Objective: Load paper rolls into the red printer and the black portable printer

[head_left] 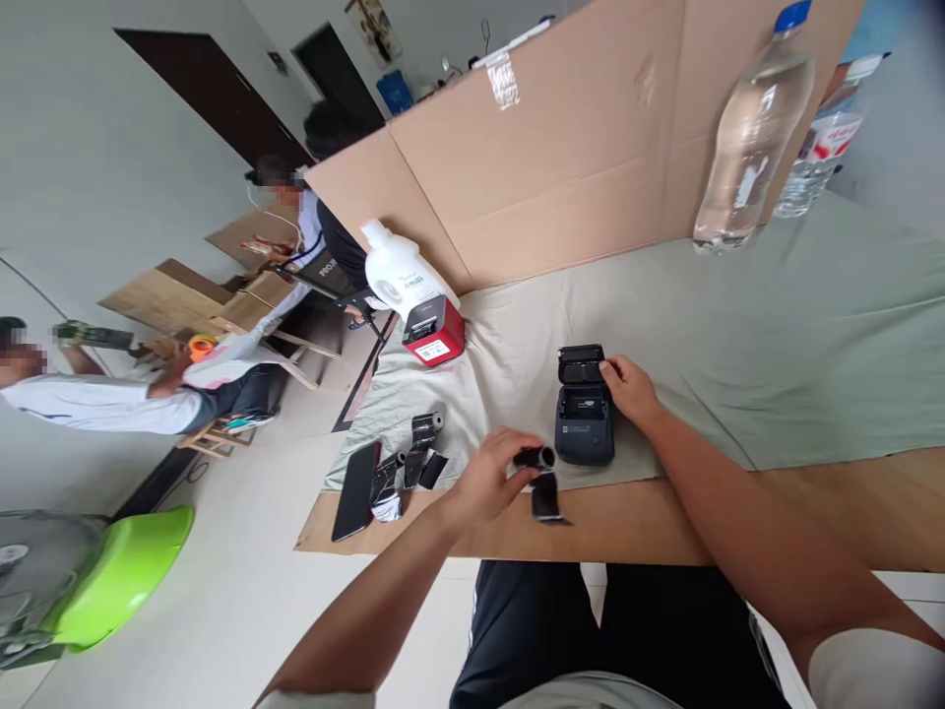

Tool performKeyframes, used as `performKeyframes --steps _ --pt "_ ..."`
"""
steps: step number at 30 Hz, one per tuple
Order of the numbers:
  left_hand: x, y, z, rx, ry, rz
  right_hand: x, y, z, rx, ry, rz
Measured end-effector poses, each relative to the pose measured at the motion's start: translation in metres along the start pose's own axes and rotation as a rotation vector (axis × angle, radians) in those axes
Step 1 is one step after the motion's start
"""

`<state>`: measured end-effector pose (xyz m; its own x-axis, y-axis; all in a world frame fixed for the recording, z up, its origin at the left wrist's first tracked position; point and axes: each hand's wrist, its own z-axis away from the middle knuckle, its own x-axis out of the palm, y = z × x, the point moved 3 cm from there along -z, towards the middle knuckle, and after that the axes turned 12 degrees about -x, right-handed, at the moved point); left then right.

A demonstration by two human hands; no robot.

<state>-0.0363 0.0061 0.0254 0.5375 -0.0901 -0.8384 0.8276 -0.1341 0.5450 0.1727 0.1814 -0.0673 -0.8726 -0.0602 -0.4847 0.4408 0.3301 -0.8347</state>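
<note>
My left hand is closed around a small roll of black paper, whose loose end hangs down over the table's front edge. To its right stands a black portable label printer with its lid raised and its inner compartment exposed. The fingers of my right hand pinch the right edge of that lid. Left of my hands, two more black rolls lie partly unwound on the cloth, beside a dark smartphone.
A red-and-black box-shaped device and a white jug stand at the back left. A cardboard panel rises behind. Two clear bottles, the larger blue-capped, stand back right. Other people sit at the left.
</note>
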Motion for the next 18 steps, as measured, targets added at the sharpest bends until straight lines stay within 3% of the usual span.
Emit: performKeyframes --steps 3,7,12,18 --pt "0.019 0.030 -0.052 0.042 0.010 -0.038 0.000 0.001 0.000 -0.014 -0.014 0.011" --pt "0.036 0.044 -0.098 -0.097 -0.039 -0.217 0.002 0.003 -0.001 -0.011 -0.030 0.004" --pt "0.039 0.041 -0.112 -0.148 -0.036 -0.240 0.003 0.004 -0.001 -0.018 -0.015 -0.017" --pt "0.052 0.023 -0.117 -0.064 0.046 -0.068 0.000 0.001 0.000 -0.008 -0.025 -0.022"
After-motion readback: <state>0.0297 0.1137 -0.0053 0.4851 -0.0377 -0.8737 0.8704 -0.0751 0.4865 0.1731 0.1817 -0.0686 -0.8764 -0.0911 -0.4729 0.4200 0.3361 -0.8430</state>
